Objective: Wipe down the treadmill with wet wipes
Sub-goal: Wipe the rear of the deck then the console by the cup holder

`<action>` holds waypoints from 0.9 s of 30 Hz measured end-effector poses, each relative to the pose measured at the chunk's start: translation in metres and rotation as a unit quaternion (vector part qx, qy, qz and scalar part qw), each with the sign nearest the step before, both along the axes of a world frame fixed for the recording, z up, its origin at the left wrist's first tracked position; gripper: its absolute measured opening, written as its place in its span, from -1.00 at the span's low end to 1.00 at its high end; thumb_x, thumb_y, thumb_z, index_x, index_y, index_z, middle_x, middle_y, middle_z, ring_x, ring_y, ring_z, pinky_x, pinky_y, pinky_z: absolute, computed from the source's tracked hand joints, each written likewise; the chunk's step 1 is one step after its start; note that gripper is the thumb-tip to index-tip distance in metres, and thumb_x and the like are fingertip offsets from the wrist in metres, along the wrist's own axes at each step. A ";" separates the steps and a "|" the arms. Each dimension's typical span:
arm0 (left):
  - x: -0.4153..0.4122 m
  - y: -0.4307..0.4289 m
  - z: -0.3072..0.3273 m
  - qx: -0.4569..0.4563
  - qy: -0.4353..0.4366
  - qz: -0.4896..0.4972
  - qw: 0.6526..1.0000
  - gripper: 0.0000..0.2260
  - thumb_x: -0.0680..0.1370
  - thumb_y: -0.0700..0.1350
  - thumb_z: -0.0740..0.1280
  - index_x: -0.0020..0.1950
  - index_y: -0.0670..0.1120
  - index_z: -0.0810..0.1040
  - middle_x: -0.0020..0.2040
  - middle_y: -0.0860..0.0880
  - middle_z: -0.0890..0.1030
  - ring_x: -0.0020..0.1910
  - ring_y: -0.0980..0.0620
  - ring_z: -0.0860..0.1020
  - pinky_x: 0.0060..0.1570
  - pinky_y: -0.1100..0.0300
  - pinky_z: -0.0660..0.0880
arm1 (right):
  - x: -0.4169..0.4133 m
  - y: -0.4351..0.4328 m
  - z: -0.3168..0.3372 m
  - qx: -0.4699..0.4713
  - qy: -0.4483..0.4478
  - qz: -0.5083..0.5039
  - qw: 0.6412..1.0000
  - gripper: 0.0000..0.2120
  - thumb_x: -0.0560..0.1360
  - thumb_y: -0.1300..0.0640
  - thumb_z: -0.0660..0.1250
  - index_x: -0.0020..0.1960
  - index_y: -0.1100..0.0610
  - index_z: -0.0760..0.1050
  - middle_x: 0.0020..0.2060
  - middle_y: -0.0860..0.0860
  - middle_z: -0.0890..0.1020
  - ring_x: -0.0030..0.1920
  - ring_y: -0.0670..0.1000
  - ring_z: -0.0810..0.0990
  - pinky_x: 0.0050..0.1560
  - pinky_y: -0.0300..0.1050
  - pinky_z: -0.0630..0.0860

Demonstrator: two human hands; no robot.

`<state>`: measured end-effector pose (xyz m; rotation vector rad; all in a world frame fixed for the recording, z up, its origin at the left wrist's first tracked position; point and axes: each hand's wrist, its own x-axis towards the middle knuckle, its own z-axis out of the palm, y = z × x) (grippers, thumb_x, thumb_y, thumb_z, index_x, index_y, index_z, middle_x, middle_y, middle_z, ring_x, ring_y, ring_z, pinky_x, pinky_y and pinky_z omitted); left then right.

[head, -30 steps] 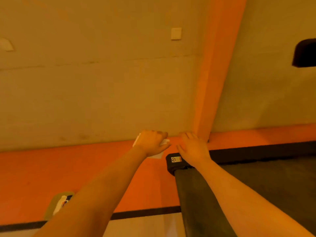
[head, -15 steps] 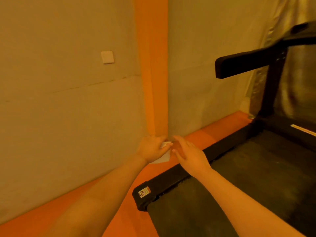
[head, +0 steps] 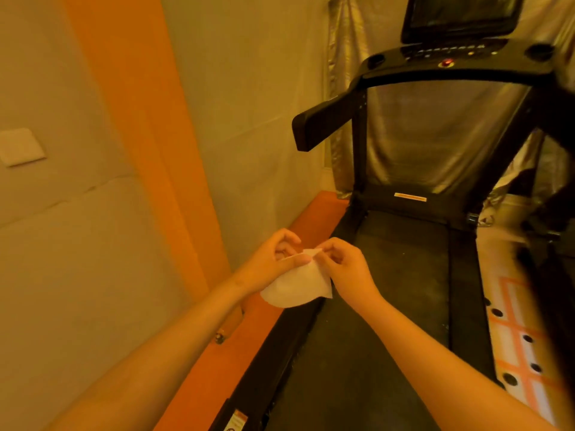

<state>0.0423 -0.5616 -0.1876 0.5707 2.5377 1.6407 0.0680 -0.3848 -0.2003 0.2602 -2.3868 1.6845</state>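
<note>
Fingers (head: 295,261) of the left hand (head: 270,262) and the right hand (head: 345,269) each pinch the top corner of a white wet wipe (head: 295,289), which hangs in the air over the left edge of the treadmill (head: 389,306) deck, touching nothing below. The two-handed pinch looks like an effort to peel the sheet open or refold it to a fresh face before it meets the machine; no wiping is under way here. Beyond the hands, the dark belt runs up to the left handrail (head: 323,126) and the console (head: 451,54), where a red button glows. A yellow strip label (head: 410,197) crosses the motor cover and a warning sticker (head: 236,421) sits at the deck's near left corner; the writing on both is too small to read, and no brand shows. An orange floor strip (head: 249,337) borders the deck's left edge, a patterned mat (head: 522,321) its right.
</note>
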 end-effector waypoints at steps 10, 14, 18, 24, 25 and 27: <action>-0.072 0.060 0.012 0.001 -0.033 -0.083 0.996 -0.95 0.51 -0.27 0.41 -0.11 -0.14 0.61 -0.32 0.12 0.62 -0.36 0.28 0.55 -0.35 0.43 0.41 | -0.030 0.080 0.012 -0.044 -0.025 -0.158 0.986 -0.85 0.59 0.23 0.21 -0.01 0.12 0.56 -0.14 -0.07 0.58 -0.11 -0.14 0.54 -0.09 -0.21 0.49; -0.108 0.109 0.017 -0.040 -0.018 -0.124 0.991 -0.91 0.57 -0.18 0.35 -0.12 -0.11 0.60 -0.18 0.02 0.60 -0.27 0.29 0.54 -0.24 0.39 0.46 | -0.058 0.116 0.013 -0.141 -0.092 -0.168 0.971 -0.77 0.63 -0.06 0.16 -0.02 -0.03 0.56 0.04 0.08 0.61 0.08 0.08 0.58 0.14 0.10 0.53; -0.155 0.164 0.016 -0.015 -0.032 -0.118 0.992 -0.83 0.62 -0.11 0.27 -0.15 -0.04 0.54 -0.19 0.05 0.56 -0.24 0.19 0.54 -0.24 0.35 0.43 | -0.098 0.154 0.005 -0.063 -0.110 -0.165 0.978 -0.74 0.50 0.00 0.40 0.14 0.04 0.49 0.06 0.04 0.58 0.06 0.04 0.56 0.05 -0.01 0.57; -0.242 0.265 0.024 0.144 -0.188 -0.111 0.965 -0.74 0.56 -0.07 0.35 0.22 -0.05 0.45 0.14 -0.08 0.56 0.06 -0.02 0.60 -0.09 0.07 0.62 | -0.187 0.241 0.029 -0.121 -0.046 -0.200 0.971 -0.59 0.48 0.17 0.44 0.25 -0.04 0.40 -0.05 -0.01 0.63 -0.07 -0.03 0.65 -0.21 -0.18 0.61; -0.257 0.282 0.031 0.157 -0.197 -0.102 0.962 -0.65 0.52 -0.13 0.40 0.28 -0.02 0.42 0.16 -0.07 0.56 0.06 0.00 0.61 -0.11 0.08 0.62 | -0.202 0.258 0.041 -0.141 -0.040 -0.195 0.970 -0.55 0.49 0.19 0.42 0.29 -0.08 0.36 -0.07 -0.01 0.64 -0.12 -0.05 0.67 -0.26 -0.21 0.60; -0.286 0.314 0.050 0.164 -0.206 -0.070 0.962 -0.50 0.49 -0.24 0.44 0.33 0.08 0.36 0.09 -0.06 0.61 -0.01 0.04 0.64 -0.15 0.12 0.62 | -0.229 0.293 0.066 -0.162 -0.048 -0.183 0.969 -0.48 0.53 0.24 0.37 0.34 -0.18 0.30 -0.14 0.08 0.68 -0.16 -0.02 0.68 -0.24 -0.17 0.61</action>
